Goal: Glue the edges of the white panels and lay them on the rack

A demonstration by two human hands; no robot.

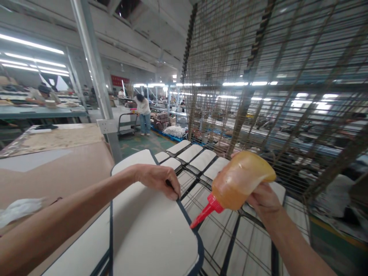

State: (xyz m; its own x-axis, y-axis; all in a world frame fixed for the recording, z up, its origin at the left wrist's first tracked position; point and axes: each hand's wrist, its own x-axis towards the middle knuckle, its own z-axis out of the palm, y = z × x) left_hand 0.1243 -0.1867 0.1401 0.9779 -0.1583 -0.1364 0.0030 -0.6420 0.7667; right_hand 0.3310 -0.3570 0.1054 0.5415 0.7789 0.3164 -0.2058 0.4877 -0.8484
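Workshop (135, 73) bkgd: wire racks (243, 97) rise R, partly blocking my view; 1 metal post (94, 57) stands L, w/ 1 co-worker (144, 115) by a trolley (126, 131) beyond. Smaller white panels (200, 160) lie on wire mesh (186, 184), brown-topped table (66, 172) L. My R hand (263, 197) grips the amber bottle (238, 180) above the mesh, long axis slanting, red nozzle (204, 214) down-L at the large panel's (146, 230) edge; L hand (158, 180) closed on that edge.

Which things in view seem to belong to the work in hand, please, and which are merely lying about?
In use:
squeeze bottle with red nozzle, in the right hand
pale, dark-edged panel, held by the left hand
probably the similar panels beyond

Apparently just lying about:
crumpled white material, far left
cart in the background
white pile behind the panels
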